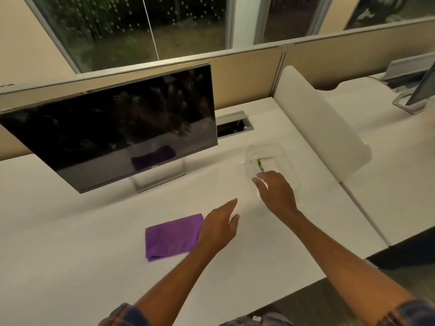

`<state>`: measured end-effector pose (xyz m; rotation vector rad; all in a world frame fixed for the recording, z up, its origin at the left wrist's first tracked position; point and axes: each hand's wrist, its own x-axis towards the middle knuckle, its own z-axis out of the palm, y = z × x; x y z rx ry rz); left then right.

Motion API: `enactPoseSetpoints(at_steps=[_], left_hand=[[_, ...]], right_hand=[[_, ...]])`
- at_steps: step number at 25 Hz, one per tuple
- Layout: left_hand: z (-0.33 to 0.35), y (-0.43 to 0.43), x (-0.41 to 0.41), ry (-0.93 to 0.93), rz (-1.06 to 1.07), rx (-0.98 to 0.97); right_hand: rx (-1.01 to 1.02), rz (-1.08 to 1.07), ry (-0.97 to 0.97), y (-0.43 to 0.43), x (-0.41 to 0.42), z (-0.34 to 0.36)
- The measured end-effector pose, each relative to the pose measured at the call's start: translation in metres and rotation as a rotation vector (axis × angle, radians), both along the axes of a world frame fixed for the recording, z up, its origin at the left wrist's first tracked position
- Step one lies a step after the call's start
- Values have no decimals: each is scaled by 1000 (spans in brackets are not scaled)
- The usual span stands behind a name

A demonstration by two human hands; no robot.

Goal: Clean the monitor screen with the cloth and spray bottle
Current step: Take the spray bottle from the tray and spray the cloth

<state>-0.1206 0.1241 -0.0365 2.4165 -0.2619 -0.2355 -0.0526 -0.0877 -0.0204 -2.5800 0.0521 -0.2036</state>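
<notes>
**Both hands out over the desk, cloth and tray within reach**

Both hands are empty and reach across the white desk (70, 231). Head view: the left hand (219, 227), at lower centre of the frame, is flat with fingers extended, its wrist overlapping the right edge of the purple cloth (171, 236). That cloth lies folded on the desk, left of centre in the lower half of the frame. The right hand (277, 194), right of centre, hangs with fingers loosely spread and gripping nothing, at the near edge of a clear plastic tray (292, 156). Inside the tray a small item with a green label (259, 164) shows just beyond the fingertips; whether it is the spray bottle cannot be told. The monitor (113, 128) stands on its stand in the left half of the frame, its dark screen tilted and showing smears and a reflection of the cloth. Behind it run a beige partition (247, 74) and dark windows (117, 27).
</notes>
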Motion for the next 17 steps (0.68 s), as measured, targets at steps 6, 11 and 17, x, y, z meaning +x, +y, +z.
enactPoseSetpoints(at_steps=[6,11,17], left_hand=[[0,-76,34,71,-2,86],[-4,-108,41,109,52,36],[-3,-122,43,124,88,52]], right_hand=[[153,-35,280,-33,66,-3],[102,22,373,-38,101,-14],[66,79,371,-36,118,-25]])
